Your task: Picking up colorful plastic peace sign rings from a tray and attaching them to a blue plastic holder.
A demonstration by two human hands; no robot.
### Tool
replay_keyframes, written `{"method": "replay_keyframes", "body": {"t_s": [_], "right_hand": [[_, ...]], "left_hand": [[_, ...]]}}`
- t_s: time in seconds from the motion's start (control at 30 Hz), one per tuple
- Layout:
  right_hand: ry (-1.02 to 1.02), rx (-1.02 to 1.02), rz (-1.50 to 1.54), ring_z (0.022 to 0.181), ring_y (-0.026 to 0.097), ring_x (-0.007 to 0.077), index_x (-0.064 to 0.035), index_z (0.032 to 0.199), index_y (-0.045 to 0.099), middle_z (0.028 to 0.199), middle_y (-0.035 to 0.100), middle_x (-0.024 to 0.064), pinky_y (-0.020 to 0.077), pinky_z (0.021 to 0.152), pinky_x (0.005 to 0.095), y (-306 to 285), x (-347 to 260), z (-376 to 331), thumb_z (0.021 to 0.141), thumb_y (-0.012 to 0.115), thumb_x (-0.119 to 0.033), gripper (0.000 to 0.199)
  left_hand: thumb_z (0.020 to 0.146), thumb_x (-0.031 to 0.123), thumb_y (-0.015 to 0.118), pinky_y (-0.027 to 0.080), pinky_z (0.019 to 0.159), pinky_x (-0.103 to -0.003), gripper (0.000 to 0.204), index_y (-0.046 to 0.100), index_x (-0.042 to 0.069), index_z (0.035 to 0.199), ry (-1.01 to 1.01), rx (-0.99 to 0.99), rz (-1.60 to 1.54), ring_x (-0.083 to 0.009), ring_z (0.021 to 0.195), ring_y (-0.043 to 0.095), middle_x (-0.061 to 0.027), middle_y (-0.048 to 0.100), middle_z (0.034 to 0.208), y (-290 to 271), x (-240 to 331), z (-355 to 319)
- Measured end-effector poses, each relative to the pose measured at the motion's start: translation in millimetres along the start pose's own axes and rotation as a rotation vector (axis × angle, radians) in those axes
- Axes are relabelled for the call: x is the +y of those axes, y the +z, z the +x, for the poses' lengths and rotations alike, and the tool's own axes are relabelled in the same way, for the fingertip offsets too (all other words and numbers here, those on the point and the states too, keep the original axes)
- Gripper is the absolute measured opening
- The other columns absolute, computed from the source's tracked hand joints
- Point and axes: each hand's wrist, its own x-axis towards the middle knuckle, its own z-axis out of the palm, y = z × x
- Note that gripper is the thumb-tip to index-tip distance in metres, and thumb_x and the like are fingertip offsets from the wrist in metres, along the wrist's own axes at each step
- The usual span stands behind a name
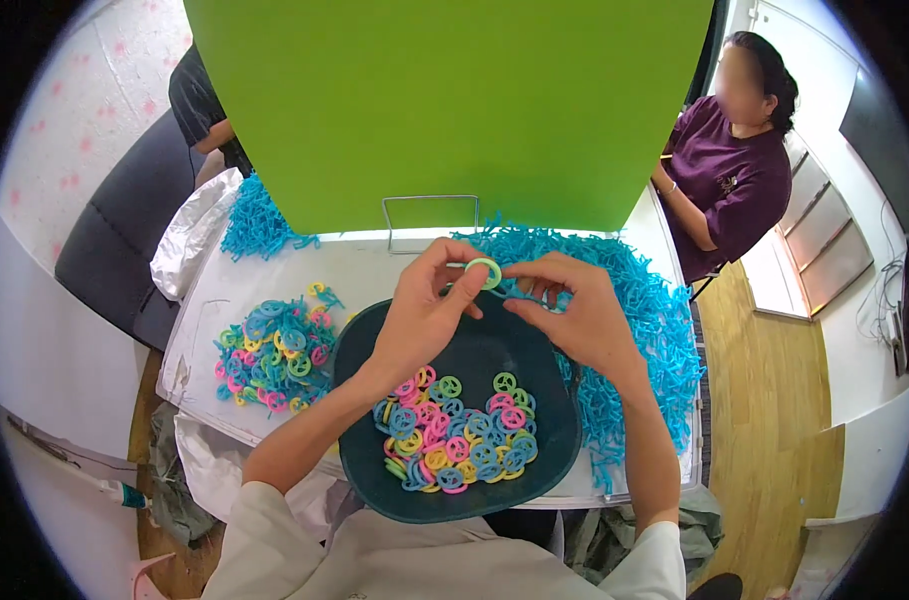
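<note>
Above the dark green basin (559, 440), my left hand (424, 310) pinches a light green plastic wheel (495, 272) between thumb and fingers. Close beside it on the right, my right hand (579, 305) has thumb and fingers drawn together on a small blue plastic piece, partly hidden by the fingers, its end at the wheel. Whether the two parts are joined cannot be seen. Lower in the basin lie many small spoked wheels (434, 425) in pink, blue, yellow and green.
A large heap of blue branched pieces (634, 340) covers the table's right side; a smaller blue heap (254, 220) is far left. Left of the basin sits a mixed pile (274, 350). A green board (454, 110) with a metal wire stand (429, 200) rises ahead. A person (739, 160) sits right.
</note>
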Motion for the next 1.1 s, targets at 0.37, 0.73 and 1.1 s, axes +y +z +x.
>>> {"method": "replay_keyframes", "body": {"t_s": [0.37,0.73,1.1], "right_hand": [[-0.057,0.165,0.049,0.073,0.063,0.0209,-0.0042,0.091,0.07,0.08,0.066,0.0089,0.0488,0.068,0.0294,16.0,0.9,-1.5,0.074,0.074,-0.003,0.017],[-0.221,0.262,-0.135,0.066,0.064,0.0242,-0.0052,0.088,0.071,0.078,0.067,0.0103,0.0468,0.057,0.0309,36.3,6.9,-4.5,0.073,0.073,-0.001,0.015],[-0.081,0.128,-0.084,0.068,0.065,0.0219,-0.0041,0.088,0.072,0.08,0.069,0.0104,0.0491,0.06,0.0297,30.3,10.6,-1.8,0.074,0.075,-0.007,0.015]], "left_hand": [[0.097,0.013,0.053,0.056,0.081,-0.03,0.012,0.051,0.002,0.101,-0.086,0.034,-0.073,-0.0124,0.09,0.062,-0.0065,0.062,0.096,-6.1,-13.0,-2.3],[0.092,-0.001,0.055,0.054,0.074,-0.026,0.003,0.053,-0.001,0.09,-0.037,0.092,0.123,-0.0103,0.081,0.061,-0.0059,0.062,0.085,-6.4,-19.9,-3.6],[0.09,-0.003,0.055,0.048,0.066,-0.024,0.005,0.051,-0.001,0.09,0.054,0.063,0.305,-0.0076,0.073,0.056,-0.0051,0.06,0.081,-7.5,-29.8,-4.6]]}}
